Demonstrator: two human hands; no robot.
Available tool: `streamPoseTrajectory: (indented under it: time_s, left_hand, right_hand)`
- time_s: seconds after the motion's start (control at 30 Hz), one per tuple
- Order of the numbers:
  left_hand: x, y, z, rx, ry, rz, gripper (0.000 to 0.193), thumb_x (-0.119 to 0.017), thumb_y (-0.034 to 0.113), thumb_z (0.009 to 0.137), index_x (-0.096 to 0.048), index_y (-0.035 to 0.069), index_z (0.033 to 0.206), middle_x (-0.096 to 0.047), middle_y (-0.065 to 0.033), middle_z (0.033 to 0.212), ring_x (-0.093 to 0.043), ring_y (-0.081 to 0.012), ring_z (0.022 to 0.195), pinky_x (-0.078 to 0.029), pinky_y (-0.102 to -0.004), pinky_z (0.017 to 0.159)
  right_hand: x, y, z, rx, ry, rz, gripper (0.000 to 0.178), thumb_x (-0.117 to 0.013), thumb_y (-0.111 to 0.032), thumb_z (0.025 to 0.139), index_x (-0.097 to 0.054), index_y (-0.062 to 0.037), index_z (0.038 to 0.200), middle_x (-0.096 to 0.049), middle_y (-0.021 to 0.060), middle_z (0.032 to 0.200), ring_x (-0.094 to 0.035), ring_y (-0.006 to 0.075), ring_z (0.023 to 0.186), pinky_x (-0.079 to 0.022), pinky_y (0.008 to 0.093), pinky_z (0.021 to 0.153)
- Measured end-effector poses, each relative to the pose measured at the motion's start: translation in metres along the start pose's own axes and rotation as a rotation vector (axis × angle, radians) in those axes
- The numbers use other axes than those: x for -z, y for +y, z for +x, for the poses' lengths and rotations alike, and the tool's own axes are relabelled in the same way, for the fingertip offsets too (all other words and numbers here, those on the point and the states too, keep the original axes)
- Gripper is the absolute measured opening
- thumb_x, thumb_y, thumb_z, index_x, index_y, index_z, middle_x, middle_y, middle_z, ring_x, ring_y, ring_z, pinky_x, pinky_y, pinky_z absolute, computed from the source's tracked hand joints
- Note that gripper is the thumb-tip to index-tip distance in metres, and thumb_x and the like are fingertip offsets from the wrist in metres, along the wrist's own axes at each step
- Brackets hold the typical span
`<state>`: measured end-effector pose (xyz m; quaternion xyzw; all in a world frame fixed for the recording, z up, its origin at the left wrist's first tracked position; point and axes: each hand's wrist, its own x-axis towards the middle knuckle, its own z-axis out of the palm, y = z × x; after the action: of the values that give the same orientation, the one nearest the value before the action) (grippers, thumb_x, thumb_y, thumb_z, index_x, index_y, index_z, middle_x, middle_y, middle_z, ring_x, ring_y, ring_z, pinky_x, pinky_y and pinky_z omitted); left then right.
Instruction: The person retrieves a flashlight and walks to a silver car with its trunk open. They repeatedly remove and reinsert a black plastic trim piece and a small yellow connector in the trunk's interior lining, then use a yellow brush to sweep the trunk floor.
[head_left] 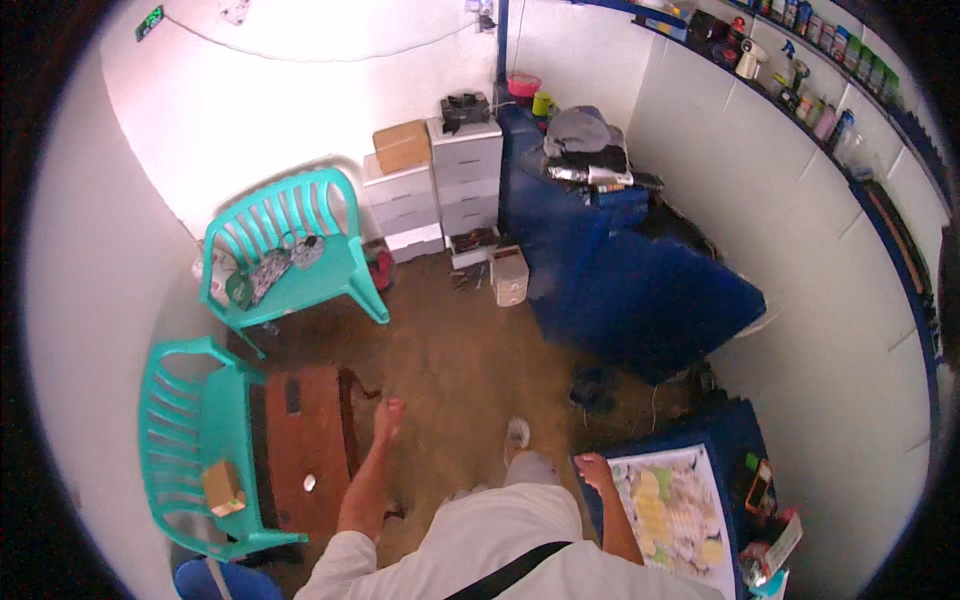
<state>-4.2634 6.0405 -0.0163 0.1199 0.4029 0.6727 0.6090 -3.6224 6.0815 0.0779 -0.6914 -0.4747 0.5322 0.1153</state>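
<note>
My left hand (pixel 390 417) hangs in the air over the brown floor, just right of a low reddish-brown table (pixel 310 430). Its fingers look loosely curled, with nothing visible in them. At the left corner of a blue table, my right hand (pixel 594 470) is beside a white-bordered sheet or tray (pixel 715 500) with a yellow and beige pattern. Those fingers are curled too, and I see no object in them. Whether this hand touches the table edge, I cannot tell. One light shoe (pixel 517 433) shows ahead of my body.
Two green plastic benches (pixel 310 285) stand at the left, one bearing a small cardboard box (pixel 223 488). Drawer units (pixel 467 175) line the back wall near a large blue cabinet (pixel 640 290). A small beige drawer box (pixel 509 276) sits on the floor. Shelves of bottles (pixel 825 120) run along the right wall.
</note>
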Motion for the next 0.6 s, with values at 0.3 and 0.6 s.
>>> streamPoseTrajectory:
  time_s: [0.3,0.6]
  left_hand:
    - [-0.246,0.065,0.308,-0.279,0.116,0.979,0.038,-0.079,0.025,0.092,-0.067,0.003,0.12,-0.075,-0.011,0.114,-0.071,-0.0192,0.104,-0.058,-0.0349,0.085]
    - [-0.581,0.203,0.559,-0.661,-0.23,1.05,0.044,-0.078,0.022,0.092,-0.061,0.003,0.127,-0.072,-0.0148,0.118,-0.072,-0.0261,0.101,-0.055,-0.0382,0.09]
  right_hand:
    - [0.056,-0.129,0.225,-0.043,0.145,-0.149,0.046,-0.074,-0.04,0.096,-0.071,0.0029,0.112,-0.076,0.0162,0.103,-0.073,0.021,0.085,-0.058,0.0329,0.069]
    - [0.084,-0.244,0.33,-0.118,0.317,0.556,0.033,-0.071,-0.028,0.1,-0.066,-0.0072,0.125,-0.07,0.0075,0.111,-0.07,0.0206,0.082,-0.058,0.0399,0.066]
